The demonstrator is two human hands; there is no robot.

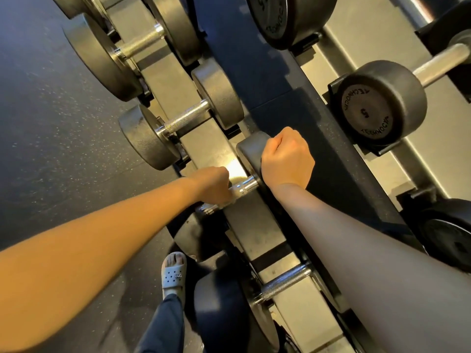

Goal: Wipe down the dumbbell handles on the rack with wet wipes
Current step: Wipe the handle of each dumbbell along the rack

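Dumbbell handle lies on the rack, gripped by the left hand. Its fingers are curled round the steel over a pale scrap, probably the wet wipe. The right hand, curled into a fist, rests on the end weight just beyond the handle. Twisting while sliding along the grip would likely clean best. Travel is short, as weights close both ends of the handle, and a neighbouring dumbbell sits near.
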